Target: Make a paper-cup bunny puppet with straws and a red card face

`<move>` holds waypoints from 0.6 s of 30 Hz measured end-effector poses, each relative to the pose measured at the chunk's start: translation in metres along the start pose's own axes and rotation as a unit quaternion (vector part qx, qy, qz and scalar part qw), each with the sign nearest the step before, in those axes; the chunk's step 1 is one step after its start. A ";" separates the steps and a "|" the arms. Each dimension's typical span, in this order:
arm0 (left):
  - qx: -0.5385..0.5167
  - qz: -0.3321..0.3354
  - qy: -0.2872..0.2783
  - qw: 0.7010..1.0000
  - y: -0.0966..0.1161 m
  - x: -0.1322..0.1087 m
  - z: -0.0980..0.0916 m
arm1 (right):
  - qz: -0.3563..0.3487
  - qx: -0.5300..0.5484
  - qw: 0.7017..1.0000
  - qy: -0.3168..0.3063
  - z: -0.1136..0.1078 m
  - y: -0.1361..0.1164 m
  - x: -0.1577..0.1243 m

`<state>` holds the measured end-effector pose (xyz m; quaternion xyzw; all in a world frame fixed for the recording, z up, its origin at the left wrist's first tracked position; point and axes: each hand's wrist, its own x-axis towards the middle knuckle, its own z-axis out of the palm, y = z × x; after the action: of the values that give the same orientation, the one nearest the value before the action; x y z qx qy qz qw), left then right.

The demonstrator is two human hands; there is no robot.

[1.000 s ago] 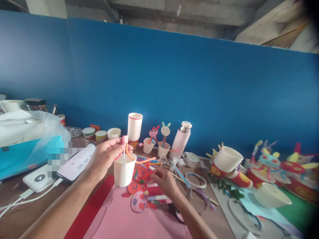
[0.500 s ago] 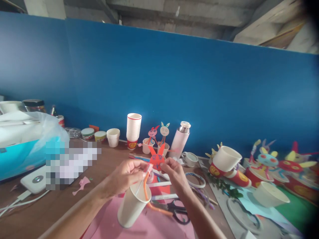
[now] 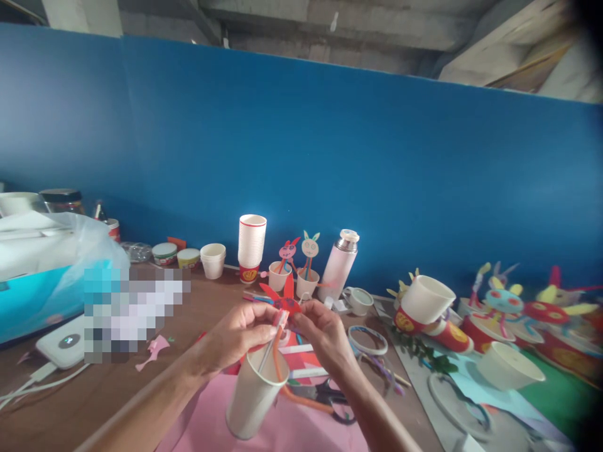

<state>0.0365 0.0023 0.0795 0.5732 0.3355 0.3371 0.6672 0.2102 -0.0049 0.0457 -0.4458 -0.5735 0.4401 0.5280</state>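
Stick point(image 3: 266, 358) is pinched near its top by the left hand point(image 3: 252, 326), fingers closed. Red eared cutout point(image 3: 288, 304) is gripped at its right edge by the right hand point(image 3: 323, 326), fingertips narrow. Cutout is held right behind stick top; contact can't be confirmed. Orange strip point(image 3: 276, 355) is hung from there to the rim of the tilted white cup point(image 3: 254, 405). Scissors point(image 3: 325, 393) are partly hidden by the right arm. Flask point(image 3: 337, 270) is stood farther back, near the blue partition point(image 3: 301, 138).
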 end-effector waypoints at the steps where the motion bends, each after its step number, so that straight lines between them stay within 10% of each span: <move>1: 0.003 -0.002 0.004 1.000 0.000 0.000 0.000 | -0.005 -0.031 0.999 0.020 -0.003 0.002 0.002; 7: 0.004 0.014 0.060 0.998 -0.008 0.007 0.001 | -0.010 0.010 0.994 0.108 -0.019 0.001 0.010; 18: -0.029 0.017 0.021 0.999 -0.016 0.008 0.009 | 0.025 0.067 0.997 0.003 -0.003 -0.013 -0.001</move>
<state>0.0491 0.0026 0.0638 0.5519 0.3294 0.3704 0.6706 0.2125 -0.0084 0.0580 -0.4246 -0.5300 0.4891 0.5474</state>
